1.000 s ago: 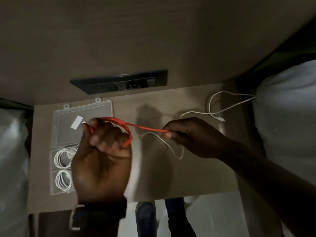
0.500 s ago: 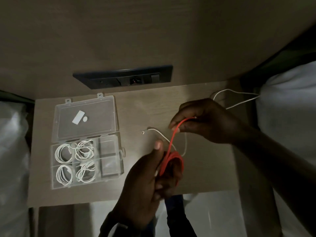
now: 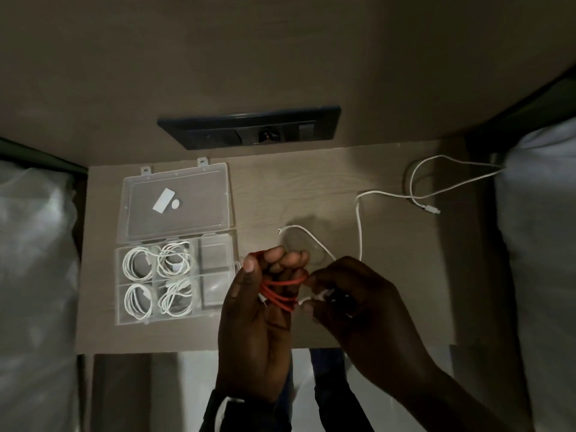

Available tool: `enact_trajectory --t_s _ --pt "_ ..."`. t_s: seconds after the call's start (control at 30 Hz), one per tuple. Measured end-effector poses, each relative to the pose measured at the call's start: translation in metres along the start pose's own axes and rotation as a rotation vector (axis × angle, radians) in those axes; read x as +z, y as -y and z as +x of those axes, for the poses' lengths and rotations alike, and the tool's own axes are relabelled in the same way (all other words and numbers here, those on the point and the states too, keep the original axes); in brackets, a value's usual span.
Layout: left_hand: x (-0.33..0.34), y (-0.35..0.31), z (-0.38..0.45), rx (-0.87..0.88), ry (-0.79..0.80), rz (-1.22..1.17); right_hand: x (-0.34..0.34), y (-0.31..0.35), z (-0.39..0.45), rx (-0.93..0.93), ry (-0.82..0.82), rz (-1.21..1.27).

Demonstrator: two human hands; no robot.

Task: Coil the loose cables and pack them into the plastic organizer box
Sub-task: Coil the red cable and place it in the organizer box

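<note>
A red cable (image 3: 282, 289) is wound in loops around the fingers of my left hand (image 3: 258, 310), which grips it above the table's front half. My right hand (image 3: 352, 294) pinches the cable's white-tipped end right beside the coil. The clear plastic organizer box (image 3: 218, 272) lies open at the left, its lid (image 3: 177, 202) folded back. Several of its compartments hold coiled white cables (image 3: 156, 279); the right-hand compartments look empty. A short loose white cable (image 3: 307, 235) lies just beyond my hands. A longer white cable (image 3: 414, 194) sprawls at the far right.
The small wooden table (image 3: 311, 188) stands between two white pillows (image 3: 34, 260). A dark socket panel (image 3: 249, 129) is set in the wall behind it. Below the front edge I see my shoes on a pale floor (image 3: 199, 378).
My left hand carried the red coil from over the box to the table's middle. My right hand came down from the far right, and the loose red strand is now wound in.
</note>
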State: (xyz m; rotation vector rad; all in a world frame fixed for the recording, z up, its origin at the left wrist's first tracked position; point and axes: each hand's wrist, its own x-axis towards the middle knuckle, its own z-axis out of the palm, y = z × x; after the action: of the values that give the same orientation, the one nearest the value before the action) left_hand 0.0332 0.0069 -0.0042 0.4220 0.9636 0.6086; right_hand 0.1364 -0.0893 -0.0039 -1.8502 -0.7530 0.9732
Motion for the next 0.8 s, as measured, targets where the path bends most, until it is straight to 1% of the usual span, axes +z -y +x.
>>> enact_trajectory --t_s 0.07,0.1,0.13,0.2,0.27,0.37,0.43,0.5,0.57,0.6,0.67,0.7,0.8 --pt "0.0 0.001 -0.002 0.021 -0.02 0.093 -0.001 0.004 0.002 0.145 0.01 0.271" --pt "0.001 0.002 -0.003 0.031 -0.032 0.13 -0.002 0.006 0.003 0.188 0.021 0.407" --pt "0.002 0.003 -0.004 0.033 -0.041 0.117 -0.002 0.007 0.004 0.199 0.019 0.507" --pt "0.003 0.004 -0.006 0.015 -0.057 0.02 -0.004 0.007 0.005 0.18 -0.002 0.584" --pt "0.002 0.005 -0.007 0.035 -0.08 0.011 -0.003 0.007 0.004 0.133 -0.033 0.551" --pt "-0.003 0.006 -0.007 0.082 -0.134 0.118 0.004 0.003 -0.002 0.102 -0.065 0.442" --pt "-0.006 0.011 -0.008 0.147 -0.158 0.312 0.013 -0.003 -0.005 0.088 -0.1 0.387" --pt "-0.006 0.015 -0.011 0.222 -0.138 0.553 0.022 -0.007 -0.006 0.064 -0.14 0.317" --pt "-0.007 0.019 -0.015 0.259 -0.137 0.699 0.031 -0.009 -0.007 0.018 -0.15 0.268" --pt "-0.009 0.021 -0.017 0.251 -0.146 0.733 0.036 -0.01 -0.009 -0.005 -0.139 0.208" --pt "-0.015 0.024 -0.017 0.199 -0.185 0.739 0.047 -0.011 -0.014 -0.02 -0.095 0.058" --pt "-0.018 0.025 -0.018 0.161 -0.217 0.717 0.052 -0.01 -0.017 -0.018 -0.067 0.023" --pt "-0.026 0.022 -0.025 -0.009 -0.262 0.494 0.06 -0.009 -0.021 -0.034 0.067 -0.01"
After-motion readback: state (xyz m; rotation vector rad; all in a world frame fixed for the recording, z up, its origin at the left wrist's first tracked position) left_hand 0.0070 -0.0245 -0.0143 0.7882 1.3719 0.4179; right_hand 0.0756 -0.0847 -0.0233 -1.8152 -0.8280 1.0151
